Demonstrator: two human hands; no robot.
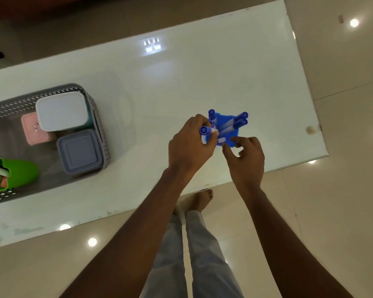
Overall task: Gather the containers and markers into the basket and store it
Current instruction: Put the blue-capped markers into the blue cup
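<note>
Tabletop (pixel 181 82) glossy white, grey basket (pixel 105 147) at L end, shiny tile floor (pixel 342 190)

Beside the left hand (pixel 190 145), the markers (pixel 240 122) are blue-capped and the cup (pixel 223 120) is blue. Well left of it, a grey diamond-patterned basket (pixel 105 147) holds white, pink and slate-blue containers (pixel 61 110).

The grey basket (pixel 91 97) with little holes sits at the 9 o'clock side of the table (pixel 181 87). Inside it, a white box (pixel 61 110) with its lid on is at 12 o'clock. A pink box (pixel 31 130) is at 10 o'clock and a grey-blue box (pixel 80 151) at 4 o'clock. A green cup (pixel 19 173) lies on its side at 8 o'clock. The blue cup (pixel 226 136) stands up at the table's 4 o'clock, with blue-capped markers (pixel 239 120) leaning in it. The left hand (pixel 190 145) holds a single marker (pixel 205 130) at the cup's 9 o'clock.
</note>
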